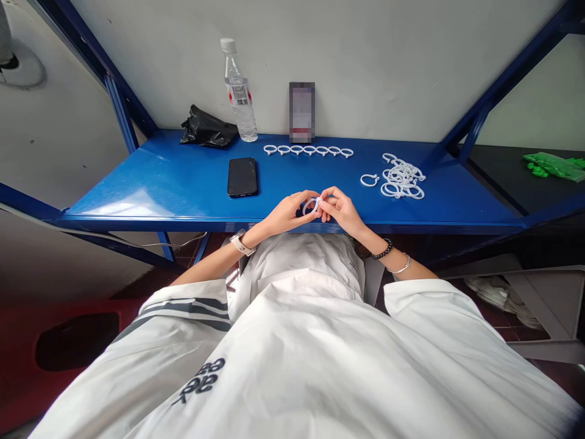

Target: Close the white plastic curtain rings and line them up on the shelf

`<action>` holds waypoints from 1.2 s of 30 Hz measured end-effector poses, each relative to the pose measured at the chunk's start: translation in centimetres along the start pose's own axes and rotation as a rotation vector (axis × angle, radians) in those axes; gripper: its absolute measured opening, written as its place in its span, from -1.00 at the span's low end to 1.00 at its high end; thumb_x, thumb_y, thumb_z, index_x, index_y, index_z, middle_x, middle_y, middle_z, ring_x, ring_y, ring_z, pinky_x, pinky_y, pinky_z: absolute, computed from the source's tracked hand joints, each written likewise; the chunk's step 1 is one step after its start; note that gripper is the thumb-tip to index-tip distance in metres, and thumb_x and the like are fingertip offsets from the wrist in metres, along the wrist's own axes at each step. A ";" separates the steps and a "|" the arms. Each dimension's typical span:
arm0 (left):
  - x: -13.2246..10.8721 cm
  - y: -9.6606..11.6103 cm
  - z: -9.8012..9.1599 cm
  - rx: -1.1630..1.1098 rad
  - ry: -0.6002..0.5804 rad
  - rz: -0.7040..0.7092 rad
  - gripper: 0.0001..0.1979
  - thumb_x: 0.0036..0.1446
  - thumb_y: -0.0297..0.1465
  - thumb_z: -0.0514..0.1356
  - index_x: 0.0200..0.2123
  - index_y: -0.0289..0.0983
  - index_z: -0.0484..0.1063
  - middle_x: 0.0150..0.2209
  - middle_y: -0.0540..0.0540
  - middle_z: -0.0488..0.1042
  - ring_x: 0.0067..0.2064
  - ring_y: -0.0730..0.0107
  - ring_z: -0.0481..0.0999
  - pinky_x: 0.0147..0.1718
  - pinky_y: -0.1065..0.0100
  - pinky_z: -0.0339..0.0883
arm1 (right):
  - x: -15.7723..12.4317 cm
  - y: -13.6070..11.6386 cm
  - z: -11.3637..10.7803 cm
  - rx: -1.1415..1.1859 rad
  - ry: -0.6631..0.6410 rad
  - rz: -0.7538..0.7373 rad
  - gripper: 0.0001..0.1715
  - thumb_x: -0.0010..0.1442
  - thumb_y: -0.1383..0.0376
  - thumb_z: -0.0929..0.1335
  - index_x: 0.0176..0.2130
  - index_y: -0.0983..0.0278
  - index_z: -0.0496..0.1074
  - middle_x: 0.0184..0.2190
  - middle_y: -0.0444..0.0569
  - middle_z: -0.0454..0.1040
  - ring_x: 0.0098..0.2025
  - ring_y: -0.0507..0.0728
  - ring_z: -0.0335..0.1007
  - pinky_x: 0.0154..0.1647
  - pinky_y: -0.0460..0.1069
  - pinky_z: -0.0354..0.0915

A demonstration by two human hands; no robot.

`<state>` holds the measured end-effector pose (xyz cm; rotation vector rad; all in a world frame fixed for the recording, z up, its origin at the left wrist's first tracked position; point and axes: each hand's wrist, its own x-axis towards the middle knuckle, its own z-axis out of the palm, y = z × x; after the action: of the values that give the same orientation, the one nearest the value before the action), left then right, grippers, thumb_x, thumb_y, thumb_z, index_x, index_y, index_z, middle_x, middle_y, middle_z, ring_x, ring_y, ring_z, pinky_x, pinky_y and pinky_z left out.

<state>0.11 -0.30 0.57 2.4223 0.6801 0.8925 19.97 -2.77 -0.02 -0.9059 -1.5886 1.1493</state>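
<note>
Above the front edge of the blue table, my left hand [294, 209] and my right hand [337, 207] hold one white plastic curtain ring [305, 207] between them. My left fingers and thumb curl round its left side. The right fingertips pinch it at its right end, covering that part. Farther back, several like rings [309, 150] lie in a straight row, each with a small eyelet pointing toward me. To the right of my hands lies a tangled pile of white rings [402, 177], with a single ring [369, 180] just left of it, its ends by the right side.
A black phone [242, 177] lies left of centre on the blue table [183, 183]. Along the wall are a crumpled black plastic bag [208, 128], a water bottle [242, 103] and an upright blurred rectangular object [301, 113]. Blue posts [121, 113] frame the table; a green bag [555, 166] lies far right.
</note>
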 end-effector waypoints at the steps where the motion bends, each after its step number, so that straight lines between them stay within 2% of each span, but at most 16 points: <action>1: 0.0 0.0 0.0 -0.012 0.005 -0.002 -0.53 0.33 -0.01 0.07 0.03 -0.27 0.36 -0.09 -0.17 0.55 -0.20 0.31 0.53 -0.29 0.36 0.33 | 0.0 -0.1 0.0 -0.005 -0.002 0.003 -0.42 0.11 -0.17 0.45 -0.24 0.20 0.27 -0.53 -0.19 0.52 -0.57 -0.01 0.37 -0.53 -0.10 0.24; 5: 0.0 0.2 -0.1 -0.043 0.024 -0.021 -0.49 0.30 0.05 0.09 0.01 -0.26 0.36 -0.16 -0.14 0.56 -0.28 0.35 0.51 -0.36 0.39 0.30 | 0.0 -0.3 0.0 -0.005 -0.003 0.009 -0.40 0.10 -0.19 0.45 -0.23 0.21 0.29 -0.54 -0.19 0.52 -0.57 -0.01 0.37 -0.54 -0.10 0.24; 9: 0.0 0.1 -0.1 -0.033 0.028 -0.029 -0.48 0.28 0.09 0.08 -0.06 -0.26 0.39 -0.19 -0.13 0.55 -0.27 0.35 0.51 -0.37 0.39 0.31 | 0.0 -0.3 0.1 -0.004 0.001 0.014 -0.40 0.09 -0.20 0.45 -0.23 0.20 0.30 -0.53 -0.19 0.53 -0.57 0.00 0.37 -0.54 -0.09 0.23; 19: 0.0 0.2 -0.1 -0.006 0.026 -0.013 -0.51 0.28 0.06 0.10 -0.14 -0.27 0.42 -0.26 -0.12 0.53 -0.31 0.36 0.46 -0.36 0.37 0.29 | 0.0 -0.3 0.1 -0.010 -0.004 0.010 -0.44 0.12 -0.17 0.45 -0.27 0.20 0.30 -0.56 -0.21 0.50 -0.58 -0.01 0.37 -0.54 -0.10 0.24; 36: 0.0 0.2 -0.1 -0.002 0.023 -0.008 -0.51 0.28 0.07 0.10 -0.16 -0.26 0.43 -0.31 -0.10 0.50 -0.36 0.38 0.41 -0.38 0.37 0.27 | 0.0 -0.4 0.0 0.005 -0.020 -0.006 -0.49 0.14 -0.13 0.46 -0.27 0.20 0.31 -0.55 -0.20 0.49 -0.57 -0.01 0.37 -0.53 -0.09 0.26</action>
<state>0.05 -0.45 0.74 2.4094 0.6972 0.9186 19.97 -2.92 0.36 -0.8887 -1.6027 1.1608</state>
